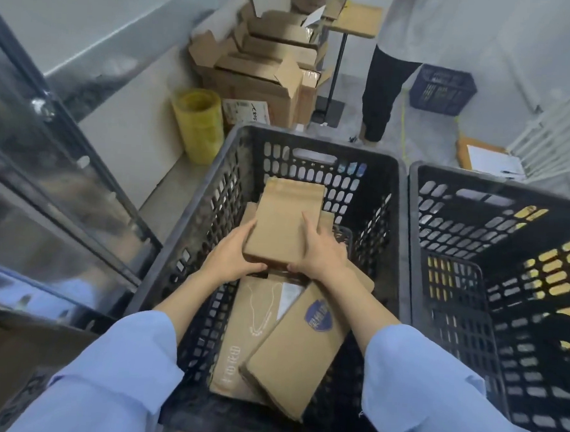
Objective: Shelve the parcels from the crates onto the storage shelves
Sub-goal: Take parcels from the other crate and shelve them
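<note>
As both reach into crate [232,180], left hand [230,257] and right hand [321,254] grip parcel [285,222], fingers curled round sides.

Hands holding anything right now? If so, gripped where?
Yes: one plain cardboard parcel, over the black crate. The left hand grips its near left corner; the right hand grips its near right edge, one finger lying along the top.

On the pale floor [424,124] I see a pile of open cardboard boxes [268,73], a yellow roll [197,125] beside it, a blue crate [442,88] and a clipboard [488,158]
</note>
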